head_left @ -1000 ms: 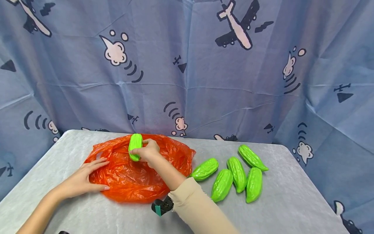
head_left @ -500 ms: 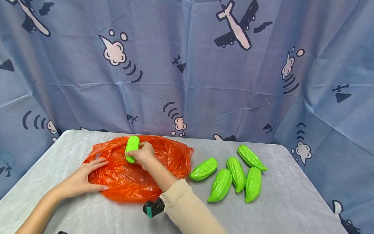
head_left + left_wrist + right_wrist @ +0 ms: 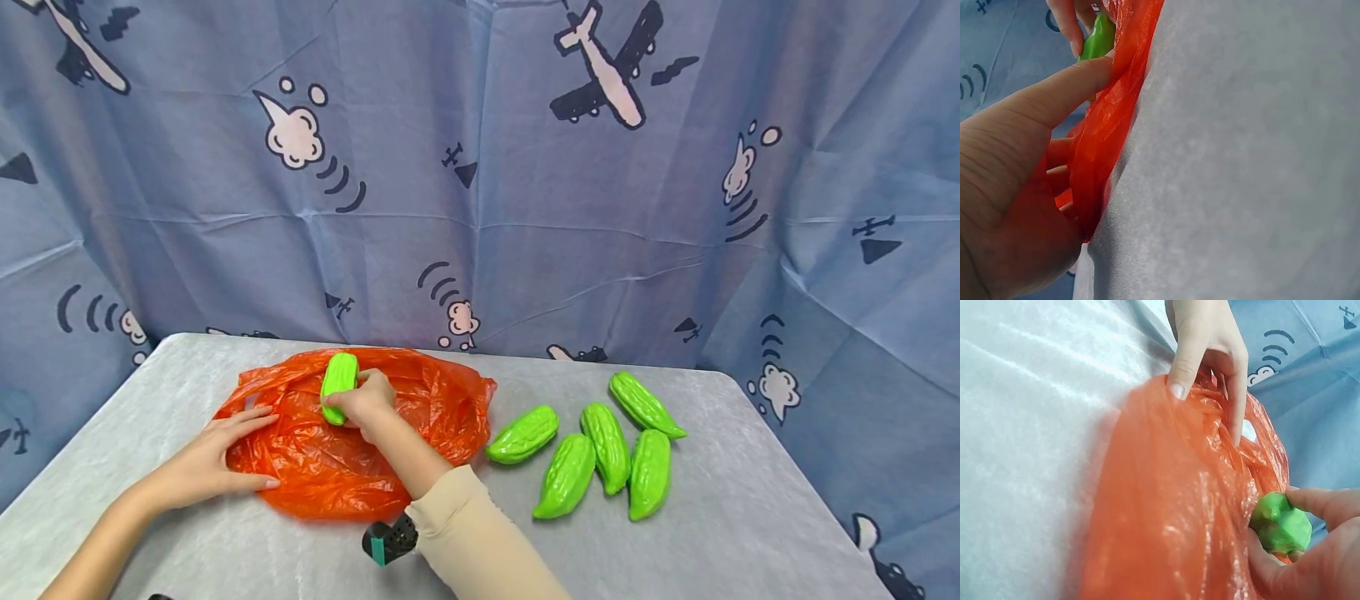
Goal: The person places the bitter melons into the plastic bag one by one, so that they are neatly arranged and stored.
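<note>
Right hand (image 3: pixel 367 402) over red bag (image 3: pixel 318 477); green gourd (image 3: pixel 341 375) in grip

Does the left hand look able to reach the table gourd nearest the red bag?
Probably not directly: the right forearm and red bag lie between the left hand and that gourd.

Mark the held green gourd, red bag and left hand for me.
Held green gourd (image 3: pixel 341 378), head view: upper middle of its body.
Red bag (image 3: pixel 333 475), head view: its near side.
Left hand (image 3: pixel 204 462), head view: back of the hand.
</note>
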A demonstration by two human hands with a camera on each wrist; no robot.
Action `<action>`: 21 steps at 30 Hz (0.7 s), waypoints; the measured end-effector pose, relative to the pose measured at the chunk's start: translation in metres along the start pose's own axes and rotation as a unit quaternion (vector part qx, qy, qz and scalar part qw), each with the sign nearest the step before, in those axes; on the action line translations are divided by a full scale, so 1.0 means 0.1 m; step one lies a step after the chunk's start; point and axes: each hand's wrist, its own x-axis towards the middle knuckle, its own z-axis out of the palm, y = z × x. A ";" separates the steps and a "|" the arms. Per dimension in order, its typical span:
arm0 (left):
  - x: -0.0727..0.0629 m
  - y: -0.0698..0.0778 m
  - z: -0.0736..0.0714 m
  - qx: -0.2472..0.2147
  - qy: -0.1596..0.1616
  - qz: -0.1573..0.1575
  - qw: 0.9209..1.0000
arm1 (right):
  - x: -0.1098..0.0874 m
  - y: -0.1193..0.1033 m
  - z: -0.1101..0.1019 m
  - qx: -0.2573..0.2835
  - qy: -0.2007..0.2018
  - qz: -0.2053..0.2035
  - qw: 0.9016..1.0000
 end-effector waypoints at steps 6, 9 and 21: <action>0.00 0.00 0.00 0.000 0.000 0.002 1.000 | -0.07 0.01 0.02 -0.007 0.001 -0.002 1.000; -0.01 0.00 -0.01 -0.001 -0.001 0.002 1.000 | -0.08 0.00 0.02 -0.013 0.005 -0.007 1.000; 0.00 -0.01 -0.01 -0.002 0.002 0.004 1.000 | -0.02 -0.01 0.02 -0.050 0.027 -0.033 0.998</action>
